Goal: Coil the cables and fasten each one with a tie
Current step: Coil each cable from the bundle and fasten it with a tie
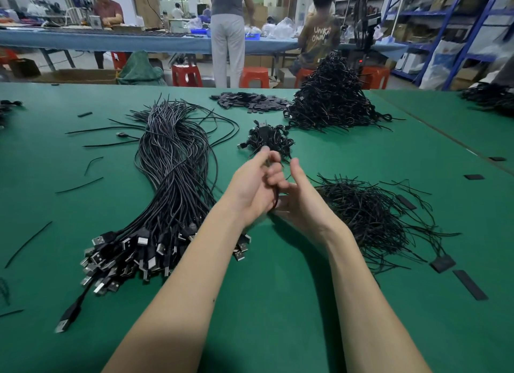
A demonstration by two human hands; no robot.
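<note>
Item: coiled cable (pixel 276 200), held at frame centre. It shows only as a short dark strand between the two palms, its visible run roughly vertical in the frame; how many turns it has cannot be told.

Left hand (pixel 251 190): fingers (pixel 274 177) curled round the cable, thumb and forefinger tips raised toward the upper frame, pinching what looks like a thin tie end, blurred.

Right hand (pixel 301 202): palm turned inward, touching the coil from the right side; fingers mostly straight, thumb up. Whether it grips anything cannot be told.

Governing relation: the cable sits between the hands, nearer the left palm, so the left likely holds while the right works the tie.

Tie supply (pixel 372 214): loose heap of thin black ties, centre right, just beside the right forearm, the nearer hand.

Uncoiled cables (pixel 172 183): long bundle, centre left, long axis running from lower left toward upper centre, plugs at the lower end.

Finished coils (pixel 268 138): small cluster directly beyond the fingertips; large heap (pixel 333 99) upper right.

Green worktop (pixel 278 303) carries all.
</note>
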